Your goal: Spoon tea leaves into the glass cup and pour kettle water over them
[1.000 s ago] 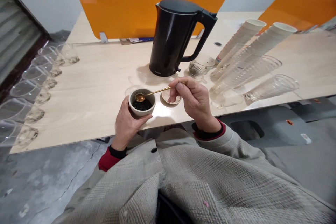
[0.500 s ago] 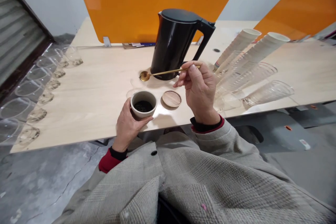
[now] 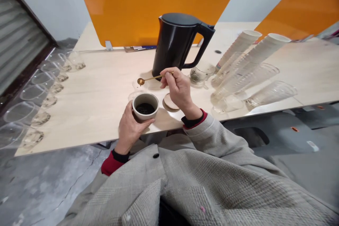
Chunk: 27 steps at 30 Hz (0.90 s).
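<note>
Since before, right hand (image 3: 178, 86) has moved nearer; its fingers pinch the spoon (image 3: 150, 78) above a clear cup (image 3: 138, 85), left hand (image 3: 130, 126) grips the bowl (image 3: 145, 105).

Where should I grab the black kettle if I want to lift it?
Take the kettle by its handle. The handle loops out on the right side, leaving an open gap for fingers, so come in from the right. The right hand with the spoon is in front, so the front is probably crowded.
</note>
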Each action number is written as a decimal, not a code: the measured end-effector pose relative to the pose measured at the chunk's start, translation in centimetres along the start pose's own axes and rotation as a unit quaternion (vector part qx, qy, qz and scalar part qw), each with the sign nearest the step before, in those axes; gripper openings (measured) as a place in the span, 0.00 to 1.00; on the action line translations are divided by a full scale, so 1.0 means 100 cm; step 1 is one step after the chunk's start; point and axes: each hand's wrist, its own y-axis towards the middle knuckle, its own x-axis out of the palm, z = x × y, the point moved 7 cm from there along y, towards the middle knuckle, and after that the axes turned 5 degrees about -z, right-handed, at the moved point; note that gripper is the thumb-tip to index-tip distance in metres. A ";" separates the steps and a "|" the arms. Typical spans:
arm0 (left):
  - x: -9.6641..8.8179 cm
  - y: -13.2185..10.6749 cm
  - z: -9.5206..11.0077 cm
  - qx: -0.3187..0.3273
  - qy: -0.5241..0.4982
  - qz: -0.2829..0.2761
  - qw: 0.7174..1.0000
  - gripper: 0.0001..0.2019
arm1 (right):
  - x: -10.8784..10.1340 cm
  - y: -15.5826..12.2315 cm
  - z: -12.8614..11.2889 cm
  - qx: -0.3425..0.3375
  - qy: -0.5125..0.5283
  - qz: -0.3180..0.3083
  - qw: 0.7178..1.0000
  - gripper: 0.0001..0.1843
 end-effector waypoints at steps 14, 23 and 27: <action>-0.001 0.001 0.000 -0.003 0.002 0.001 1.000 0.48 | -0.006 -0.003 0.004 0.017 0.043 0.037 0.998 0.23; -0.003 0.002 0.000 -0.013 0.005 0.002 1.000 0.46 | -0.131 -0.032 -0.039 -0.033 -0.176 0.290 0.940 0.13; -0.004 0.003 0.001 -0.021 0.018 0.001 1.000 0.47 | -0.158 -0.023 0.012 0.054 -0.304 0.258 0.916 0.18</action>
